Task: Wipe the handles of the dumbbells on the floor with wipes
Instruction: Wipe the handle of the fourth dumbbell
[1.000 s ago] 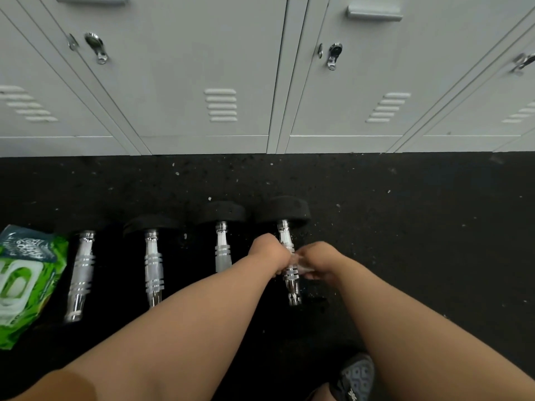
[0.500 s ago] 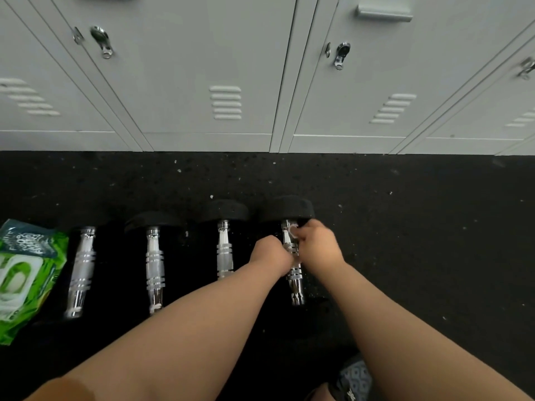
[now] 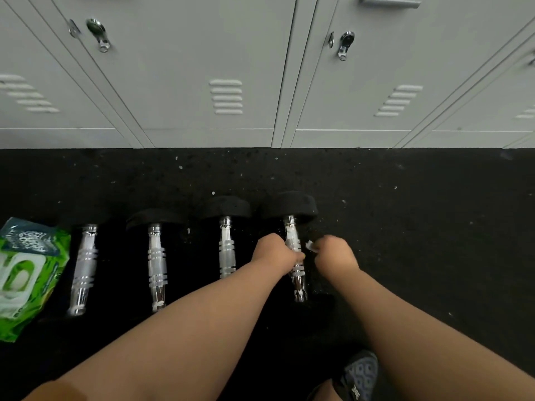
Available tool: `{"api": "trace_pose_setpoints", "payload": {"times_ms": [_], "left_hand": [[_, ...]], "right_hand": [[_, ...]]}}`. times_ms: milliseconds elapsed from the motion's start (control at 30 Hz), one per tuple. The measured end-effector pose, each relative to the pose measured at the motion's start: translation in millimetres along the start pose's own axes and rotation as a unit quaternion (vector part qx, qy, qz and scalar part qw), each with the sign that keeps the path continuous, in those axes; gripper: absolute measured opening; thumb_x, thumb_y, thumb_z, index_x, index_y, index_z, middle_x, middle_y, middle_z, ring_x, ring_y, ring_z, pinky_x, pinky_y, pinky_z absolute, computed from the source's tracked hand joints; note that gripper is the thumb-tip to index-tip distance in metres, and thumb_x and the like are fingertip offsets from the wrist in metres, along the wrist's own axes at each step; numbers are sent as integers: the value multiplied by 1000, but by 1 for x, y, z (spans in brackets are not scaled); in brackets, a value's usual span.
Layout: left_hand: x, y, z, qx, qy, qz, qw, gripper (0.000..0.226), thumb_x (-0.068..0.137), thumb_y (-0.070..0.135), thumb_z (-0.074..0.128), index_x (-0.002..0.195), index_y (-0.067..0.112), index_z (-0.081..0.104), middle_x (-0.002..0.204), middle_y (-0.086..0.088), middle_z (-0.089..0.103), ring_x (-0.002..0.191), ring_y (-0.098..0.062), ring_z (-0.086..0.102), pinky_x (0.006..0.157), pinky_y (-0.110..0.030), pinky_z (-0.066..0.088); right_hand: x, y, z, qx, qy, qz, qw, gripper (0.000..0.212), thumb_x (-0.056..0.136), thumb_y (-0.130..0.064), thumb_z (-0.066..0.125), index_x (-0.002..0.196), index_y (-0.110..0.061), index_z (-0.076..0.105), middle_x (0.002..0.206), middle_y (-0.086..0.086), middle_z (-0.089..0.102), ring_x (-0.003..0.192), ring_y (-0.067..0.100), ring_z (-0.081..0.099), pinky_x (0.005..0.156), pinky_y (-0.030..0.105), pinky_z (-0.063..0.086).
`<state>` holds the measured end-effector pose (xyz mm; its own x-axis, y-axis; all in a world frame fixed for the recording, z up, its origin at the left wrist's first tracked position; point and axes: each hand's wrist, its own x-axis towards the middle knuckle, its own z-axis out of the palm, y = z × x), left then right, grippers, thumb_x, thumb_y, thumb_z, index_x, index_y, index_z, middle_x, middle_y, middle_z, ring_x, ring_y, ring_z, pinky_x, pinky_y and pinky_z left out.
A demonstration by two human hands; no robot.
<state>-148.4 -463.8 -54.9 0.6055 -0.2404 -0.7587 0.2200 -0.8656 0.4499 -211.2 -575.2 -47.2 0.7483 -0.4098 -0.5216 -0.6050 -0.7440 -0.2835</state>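
Note:
Several dumbbells with chrome handles and black heads lie side by side on the black floor. My left hand [image 3: 275,251] grips the handle of the rightmost dumbbell [image 3: 292,233] near its middle. My right hand [image 3: 333,254] is just right of that handle and pinches a small white wipe [image 3: 309,245]; the wipe is off the handle. To the left lie the third dumbbell [image 3: 226,250], the second dumbbell [image 3: 157,264] and the leftmost dumbbell [image 3: 84,267].
A green pack of wipes [image 3: 26,273] lies at the far left on the floor. Grey lockers [image 3: 231,68] line the far edge of the black rubber floor [image 3: 419,227]. My shoe [image 3: 359,377] shows at the bottom right.
My right hand slid up the rightmost handle toward its far head, then came back down and off to the right of the handle with the wipe. My left hand kept its grip.

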Motion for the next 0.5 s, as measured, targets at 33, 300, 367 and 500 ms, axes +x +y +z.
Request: {"api": "trace_pose_setpoints", "payload": {"times_ms": [33, 300, 367, 500], "left_hand": [[0, 1, 0, -3, -3, -5, 1000, 30, 78, 38, 73, 78, 12, 57, 67, 3, 52, 60, -11, 51, 50, -23, 37], [-1, -1, -2, 1, -2, -9, 1000, 34, 76, 41, 73, 69, 13, 55, 62, 2, 54, 57, -12, 53, 52, -23, 39], [0, -1, -2, -1, -5, -12, 1000, 35, 78, 39, 72, 64, 14, 51, 61, 3, 53, 53, -9, 50, 48, -22, 37], [2, -2, -2, 9, 2, -6, 1000, 30, 77, 36, 70, 66, 14, 53, 67, -1, 58, 55, -11, 51, 44, -22, 33]], "right_hand": [[2, 5, -4, -1, 13, 45, 999, 40, 87, -1, 47, 123, -12, 60, 122, 11, 56, 110, 29, 57, 90, 32, 49], [0, 5, 10, -31, -28, -18, 999, 40, 89, -4, 47, 125, -14, 60, 119, 10, 57, 107, 28, 58, 88, 30, 48], [2, 9, 11, 9, 20, 20, 1000, 44, 85, 2, 46, 125, -12, 60, 123, 10, 57, 110, 28, 58, 89, 28, 47], [-4, -11, 20, 109, 56, -68, 990, 33, 90, 1, 49, 119, -6, 63, 109, 9, 60, 95, 19, 58, 81, 18, 43]]}}
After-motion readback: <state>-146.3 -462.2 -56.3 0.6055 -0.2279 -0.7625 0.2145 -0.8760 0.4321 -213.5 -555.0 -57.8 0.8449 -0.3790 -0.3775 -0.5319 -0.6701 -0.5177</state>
